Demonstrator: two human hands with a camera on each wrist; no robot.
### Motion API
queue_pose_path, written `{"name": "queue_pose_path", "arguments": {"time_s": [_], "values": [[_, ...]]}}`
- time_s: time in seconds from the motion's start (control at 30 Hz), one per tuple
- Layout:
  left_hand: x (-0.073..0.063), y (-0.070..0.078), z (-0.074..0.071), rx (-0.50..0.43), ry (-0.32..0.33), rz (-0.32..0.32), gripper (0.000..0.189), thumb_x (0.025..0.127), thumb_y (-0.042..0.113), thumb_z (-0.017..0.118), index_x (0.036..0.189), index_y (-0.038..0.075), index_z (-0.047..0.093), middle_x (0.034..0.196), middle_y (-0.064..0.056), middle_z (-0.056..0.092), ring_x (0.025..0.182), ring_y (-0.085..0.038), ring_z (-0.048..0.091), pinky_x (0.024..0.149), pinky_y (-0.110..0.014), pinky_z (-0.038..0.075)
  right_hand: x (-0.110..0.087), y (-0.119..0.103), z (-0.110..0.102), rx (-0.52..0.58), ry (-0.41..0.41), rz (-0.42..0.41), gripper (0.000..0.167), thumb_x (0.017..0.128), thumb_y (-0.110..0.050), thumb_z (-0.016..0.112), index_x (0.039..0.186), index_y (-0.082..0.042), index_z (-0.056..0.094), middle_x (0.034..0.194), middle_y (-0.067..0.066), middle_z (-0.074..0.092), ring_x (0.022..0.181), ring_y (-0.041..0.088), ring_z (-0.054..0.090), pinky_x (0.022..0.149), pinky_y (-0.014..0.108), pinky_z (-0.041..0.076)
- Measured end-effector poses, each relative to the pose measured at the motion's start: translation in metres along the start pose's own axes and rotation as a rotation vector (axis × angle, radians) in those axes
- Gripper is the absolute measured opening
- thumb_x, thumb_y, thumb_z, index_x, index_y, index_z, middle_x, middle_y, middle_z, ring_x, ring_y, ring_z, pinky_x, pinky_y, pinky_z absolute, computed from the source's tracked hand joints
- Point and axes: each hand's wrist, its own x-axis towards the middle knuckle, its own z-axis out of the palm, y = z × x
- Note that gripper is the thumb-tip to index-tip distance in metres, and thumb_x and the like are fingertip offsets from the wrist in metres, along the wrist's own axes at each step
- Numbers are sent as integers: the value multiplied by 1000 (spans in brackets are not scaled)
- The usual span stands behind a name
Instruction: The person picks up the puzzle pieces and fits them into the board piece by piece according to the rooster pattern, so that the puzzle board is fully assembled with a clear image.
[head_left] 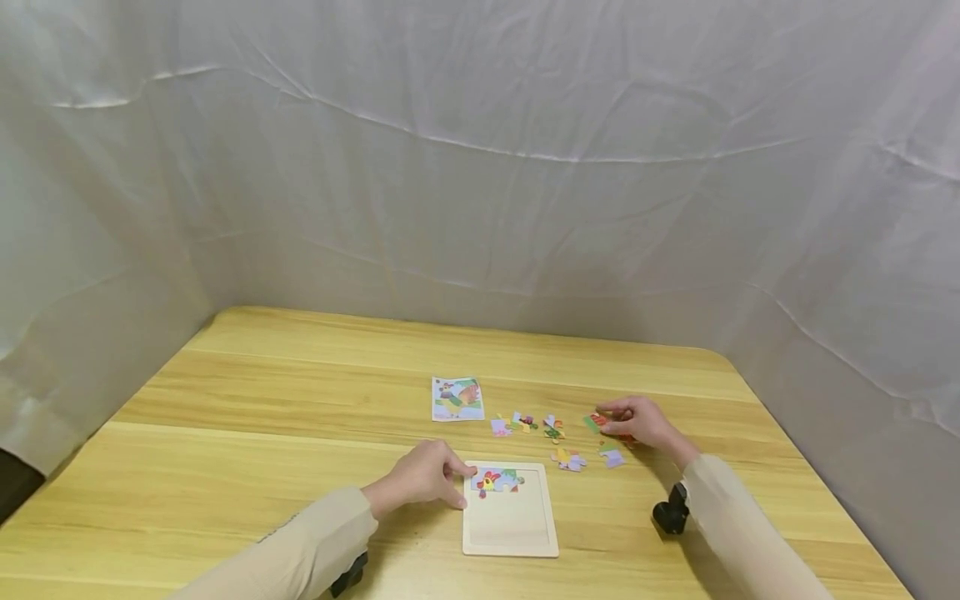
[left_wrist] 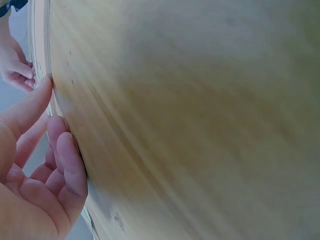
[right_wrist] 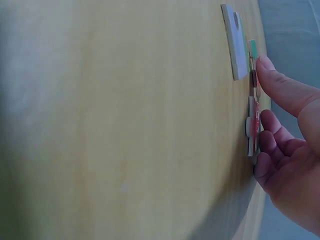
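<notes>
A pale puzzle tray (head_left: 512, 525) lies on the table, with a few joined pieces (head_left: 497, 481) showing a chicken's head along its far side. My left hand (head_left: 425, 475) is at the tray's left edge, thumb and forefinger stretched out and touching the rim, the other fingers bent beneath. To the right, my right hand (head_left: 637, 422) pinches a red and green puzzle piece (head_left: 592, 423) between thumb and forefinger, low over the table. Beside its fingers, the right wrist view shows a red piece (right_wrist: 252, 125) and a lilac piece (right_wrist: 235, 42) lying flat.
Several loose puzzle pieces (head_left: 568, 459) are scattered beyond the tray and to its right. A picture card (head_left: 457, 399) of the chicken lies farther back, left of them. Grey cloth (head_left: 480, 225) hangs around the wooden table's (head_left: 300, 392) back and sides.
</notes>
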Motion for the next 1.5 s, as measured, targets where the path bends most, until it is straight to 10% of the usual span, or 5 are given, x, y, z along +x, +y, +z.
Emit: {"name": "queue_pose_path", "arguments": {"time_s": [1.5], "values": [[1, 0, 0, 9, -5, -11, 39, 60, 9, 80, 97, 5, 69, 49, 4, 49, 41, -4, 30, 38, -18, 26, 0, -16, -3, 145, 18, 152, 12, 80, -6, 66, 85, 2, 59, 72, 5, 56, 58, 17, 47, 48, 27, 40]]}}
